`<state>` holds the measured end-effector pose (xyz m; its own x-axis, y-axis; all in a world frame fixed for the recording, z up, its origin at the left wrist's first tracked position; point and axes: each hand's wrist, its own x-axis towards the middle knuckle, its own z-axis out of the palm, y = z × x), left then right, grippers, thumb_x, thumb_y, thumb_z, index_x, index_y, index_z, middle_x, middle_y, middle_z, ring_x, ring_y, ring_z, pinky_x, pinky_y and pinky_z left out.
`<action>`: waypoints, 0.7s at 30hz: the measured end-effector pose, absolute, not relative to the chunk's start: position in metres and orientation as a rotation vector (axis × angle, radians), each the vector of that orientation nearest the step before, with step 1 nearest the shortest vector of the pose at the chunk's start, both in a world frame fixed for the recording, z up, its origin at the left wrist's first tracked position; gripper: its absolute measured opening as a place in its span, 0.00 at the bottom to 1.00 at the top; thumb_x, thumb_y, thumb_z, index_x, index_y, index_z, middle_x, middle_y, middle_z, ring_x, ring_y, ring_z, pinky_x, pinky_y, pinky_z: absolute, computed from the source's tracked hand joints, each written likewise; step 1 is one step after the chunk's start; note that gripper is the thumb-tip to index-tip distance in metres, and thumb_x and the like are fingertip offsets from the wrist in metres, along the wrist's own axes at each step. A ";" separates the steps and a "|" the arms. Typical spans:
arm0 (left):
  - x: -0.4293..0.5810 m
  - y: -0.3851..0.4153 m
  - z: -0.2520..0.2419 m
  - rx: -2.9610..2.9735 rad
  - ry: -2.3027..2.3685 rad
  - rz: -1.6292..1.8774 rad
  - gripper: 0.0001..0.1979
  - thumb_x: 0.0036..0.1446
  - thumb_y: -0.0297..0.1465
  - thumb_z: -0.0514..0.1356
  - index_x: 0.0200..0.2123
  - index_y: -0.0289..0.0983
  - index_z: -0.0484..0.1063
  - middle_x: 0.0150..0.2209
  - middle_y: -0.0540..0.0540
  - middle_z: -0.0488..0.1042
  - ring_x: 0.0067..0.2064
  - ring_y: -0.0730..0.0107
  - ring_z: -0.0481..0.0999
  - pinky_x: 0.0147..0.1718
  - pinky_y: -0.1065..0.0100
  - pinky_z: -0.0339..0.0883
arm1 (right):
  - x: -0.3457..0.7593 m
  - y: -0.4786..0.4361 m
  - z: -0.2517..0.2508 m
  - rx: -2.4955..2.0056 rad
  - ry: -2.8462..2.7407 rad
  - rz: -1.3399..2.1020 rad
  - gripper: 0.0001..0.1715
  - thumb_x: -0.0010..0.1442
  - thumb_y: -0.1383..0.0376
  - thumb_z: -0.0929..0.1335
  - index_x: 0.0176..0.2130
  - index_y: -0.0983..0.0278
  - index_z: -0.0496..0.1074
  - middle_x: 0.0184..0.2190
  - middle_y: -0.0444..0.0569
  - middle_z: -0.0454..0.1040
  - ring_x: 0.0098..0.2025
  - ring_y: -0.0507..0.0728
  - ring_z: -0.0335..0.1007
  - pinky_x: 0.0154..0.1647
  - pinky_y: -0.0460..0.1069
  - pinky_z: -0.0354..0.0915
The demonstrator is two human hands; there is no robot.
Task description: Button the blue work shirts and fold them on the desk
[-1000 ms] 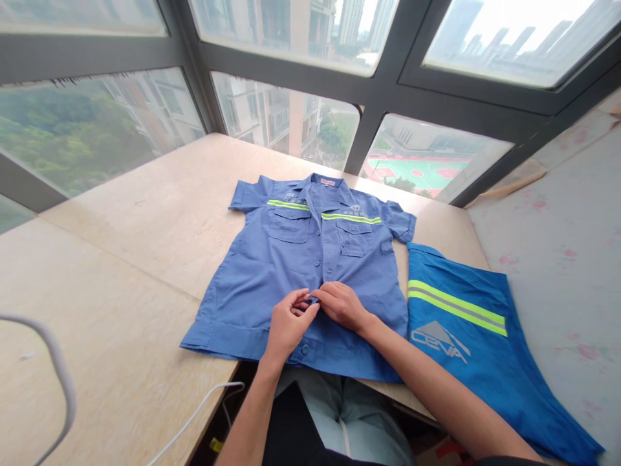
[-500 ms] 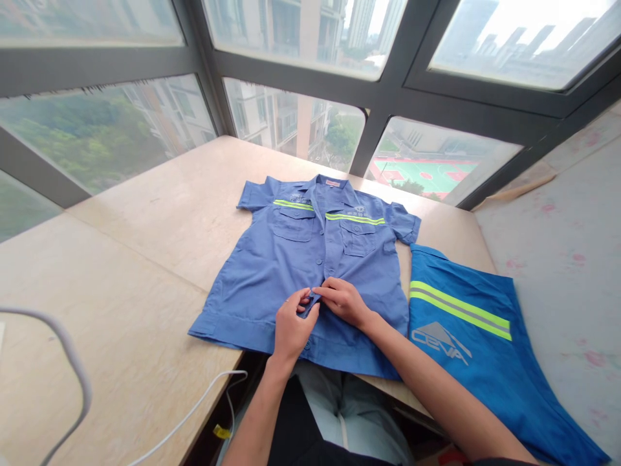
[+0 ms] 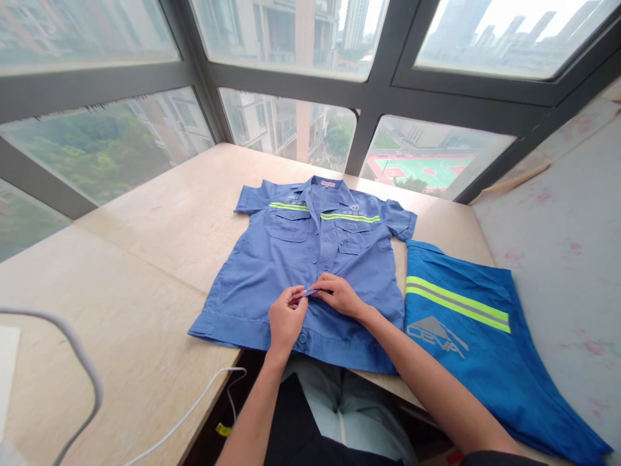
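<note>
Short-sleeved blue shirt (image 3: 272, 265) lay front-up on the tabletop (image 3: 140, 239), collar at the far end. Left hand (image 3: 286, 320) and right hand (image 3: 339, 296) pinched its front edge above the bottom button (image 3: 303, 338). CEVA-marked garment (image 3: 485, 353) lay just right of it.

Light: hazy daylight through windows (image 3: 291, 123), dark grey frame (image 3: 383, 90) | Outside: tall buildings (image 3: 305, 32), green trees (image 3: 97, 149), red-and-green sports court (image 3: 431, 169) below | Furniture: pale, seamed table (image 3: 145, 239) meeting windows | Right: whitish wall (image 3: 548, 298), pink flowers (image 3: 594, 347)
</note>
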<state>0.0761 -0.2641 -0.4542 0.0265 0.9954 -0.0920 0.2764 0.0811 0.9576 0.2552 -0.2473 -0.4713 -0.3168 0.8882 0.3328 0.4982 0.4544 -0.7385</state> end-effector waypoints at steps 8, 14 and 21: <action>0.074 -0.264 -0.455 1.416 1.384 0.970 0.09 0.54 0.31 0.62 0.39 0.37 0.77 0.38 0.44 0.82 0.41 0.63 0.82 0.40 0.66 0.74 | 0.257 -0.248 -0.469 -1.159 -1.994 0.707 0.09 0.64 0.67 0.68 0.42 0.62 0.79 0.35 0.48 0.73 0.38 0.54 0.71 0.41 0.47 0.67; 0.072 -0.263 -0.456 1.480 1.386 0.944 0.09 0.54 0.31 0.61 0.38 0.38 0.78 0.37 0.45 0.82 0.40 0.63 0.82 0.40 0.66 0.74 | 0.257 -0.248 -0.469 -1.155 -2.046 0.665 0.09 0.64 0.69 0.67 0.42 0.62 0.78 0.34 0.47 0.73 0.38 0.53 0.71 0.41 0.47 0.67; 0.072 -0.268 -0.461 1.538 1.380 0.987 0.11 0.56 0.32 0.60 0.41 0.38 0.77 0.41 0.44 0.82 0.43 0.62 0.81 0.43 0.64 0.74 | 0.257 -0.253 -0.474 -1.133 -2.103 0.474 0.10 0.66 0.69 0.65 0.44 0.63 0.76 0.36 0.49 0.72 0.38 0.55 0.69 0.40 0.48 0.67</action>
<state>0.0716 -0.2679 -0.4607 0.0896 0.9956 0.0267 0.3467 -0.0563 0.9363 0.2567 -0.2530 -0.4735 -0.3795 0.8336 0.4014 0.5808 0.5524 -0.5979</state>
